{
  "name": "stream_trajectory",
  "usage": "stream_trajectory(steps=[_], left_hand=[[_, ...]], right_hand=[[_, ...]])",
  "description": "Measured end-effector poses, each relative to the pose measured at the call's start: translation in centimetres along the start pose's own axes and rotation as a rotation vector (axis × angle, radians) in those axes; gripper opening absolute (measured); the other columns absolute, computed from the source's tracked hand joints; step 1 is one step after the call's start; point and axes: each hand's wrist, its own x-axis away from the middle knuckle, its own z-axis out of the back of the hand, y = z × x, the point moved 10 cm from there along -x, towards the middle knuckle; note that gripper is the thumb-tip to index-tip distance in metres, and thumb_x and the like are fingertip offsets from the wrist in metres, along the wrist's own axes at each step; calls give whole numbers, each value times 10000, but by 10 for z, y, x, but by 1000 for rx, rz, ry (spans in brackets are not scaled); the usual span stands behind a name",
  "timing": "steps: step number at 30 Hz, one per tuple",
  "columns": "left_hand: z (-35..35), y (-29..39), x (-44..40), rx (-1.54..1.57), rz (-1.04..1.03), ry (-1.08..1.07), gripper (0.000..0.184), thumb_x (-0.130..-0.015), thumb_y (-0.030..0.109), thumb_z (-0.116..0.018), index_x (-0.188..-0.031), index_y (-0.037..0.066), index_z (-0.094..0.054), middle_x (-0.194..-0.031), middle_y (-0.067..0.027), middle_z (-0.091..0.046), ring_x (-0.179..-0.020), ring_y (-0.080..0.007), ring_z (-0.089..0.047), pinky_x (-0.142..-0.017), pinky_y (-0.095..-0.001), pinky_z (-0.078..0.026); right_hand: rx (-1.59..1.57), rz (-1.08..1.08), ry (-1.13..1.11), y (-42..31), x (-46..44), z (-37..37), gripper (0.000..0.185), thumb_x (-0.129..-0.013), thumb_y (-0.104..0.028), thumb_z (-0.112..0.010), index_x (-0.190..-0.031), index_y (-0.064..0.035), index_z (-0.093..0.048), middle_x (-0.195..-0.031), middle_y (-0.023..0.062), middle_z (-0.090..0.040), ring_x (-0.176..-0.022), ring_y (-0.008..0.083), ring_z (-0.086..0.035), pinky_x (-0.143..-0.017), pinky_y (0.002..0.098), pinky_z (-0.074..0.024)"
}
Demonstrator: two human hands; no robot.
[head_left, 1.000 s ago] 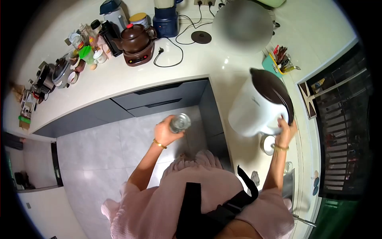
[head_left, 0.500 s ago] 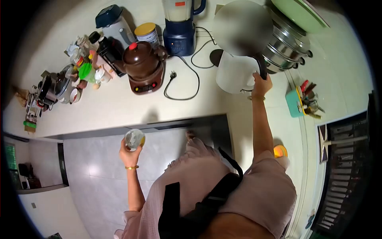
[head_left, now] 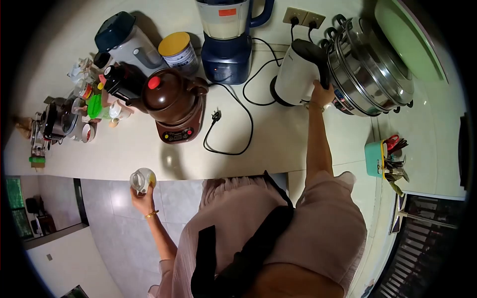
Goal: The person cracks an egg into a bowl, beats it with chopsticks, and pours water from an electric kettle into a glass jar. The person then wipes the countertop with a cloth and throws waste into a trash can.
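My left hand [head_left: 143, 199] is closed round a clear glass [head_left: 142, 180], held just off the counter's front edge. My right hand [head_left: 322, 94] grips the handle of a white electric kettle [head_left: 292, 74] with a dark lid. The kettle stands upright at the back of the counter, over a dark round base [head_left: 275, 92] that shows at its left side. Steel steamer pots [head_left: 365, 69] are close to its right. Left of it, a black cord runs from the wall sockets [head_left: 304, 17].
A brown teapot [head_left: 166, 99] on a heater, a blue blender [head_left: 226, 62], a yellow-lidded can [head_left: 179, 52] and a loose plug [head_left: 216, 115] are on the counter [head_left: 278, 144]. At right are a teal utensil holder [head_left: 373, 159] and a green lid [head_left: 412, 39].
My right hand has carried the kettle from the right-hand counter to the round base at the back. My left hand has moved left with the glass. The view has shifted toward the back counter.
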Motion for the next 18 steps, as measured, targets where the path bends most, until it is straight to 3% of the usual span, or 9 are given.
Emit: stream_trajectory(steps=[4,7,10,12,13,15,17,18], left_hand=[[-11,2,-12,-31,48,10,522,-575,126,-706,-1017,-53,-493,-941,-116,-569,-825,-173,-561,-710,-281,-461],[-22,3,-21,-104,58,-44,526,-608,96,-691,-1058,-61,-470,-998,-141,-543,-884,-200,-530,-793,-310,-423],[-31,-9,-28,-39,89,-32,532,-596,121,-697,-1048,-48,-472,-991,-136,-544,-884,-205,-536,-753,-302,-446],[-34,-19,-35,-74,59,14,540,-581,133,-710,-1035,-45,-478,-973,-132,-551,-877,-192,-540,-747,-298,-449],[-35,-12,-35,-89,68,31,539,-580,137,-710,-1032,-44,-478,-966,-126,-554,-877,-185,-539,-739,-295,-453],[-38,-12,-39,-110,104,58,535,-565,161,-718,-1006,-45,-496,-936,-124,-569,-834,-175,-557,-732,-283,-454],[-36,-12,-42,-193,131,126,580,-533,270,-718,-983,-34,-516,-904,-138,-584,-793,-193,-575,-710,-281,-451],[-36,-13,-42,-205,110,161,621,-510,346,-714,-972,-23,-527,-873,-147,-595,-775,-214,-583,-692,-283,-451]], right_hand=[[56,-94,-42,21,0,-9,326,-478,-184,-639,-723,22,-578,-585,121,-539,-518,197,-496,-519,319,-403],[-38,31,96,20,3,-6,283,-485,-148,-666,-691,28,-585,-586,89,-542,-503,198,-458,-495,312,-392],[-182,73,77,27,12,-11,278,-498,-113,-694,-704,42,-591,-612,91,-562,-526,202,-483,-509,320,-409],[-97,137,67,44,8,-12,231,-525,-110,-680,-686,29,-590,-610,86,-563,-503,178,-464,-479,321,-387],[8,32,31,37,14,-8,315,-537,-71,-700,-785,82,-580,-682,124,-584,-565,182,-504,-529,304,-427],[-114,-13,-3,32,20,-7,284,-554,-60,-674,-782,82,-579,-722,119,-585,-583,179,-500,-511,310,-416],[-220,-64,1,53,22,-12,291,-551,-36,-664,-788,103,-569,-749,133,-584,-563,162,-498,-486,300,-421],[-232,1,41,22,30,-7,277,-561,-50,-674,-765,105,-569,-727,140,-584,-551,159,-498,-475,298,-425]])
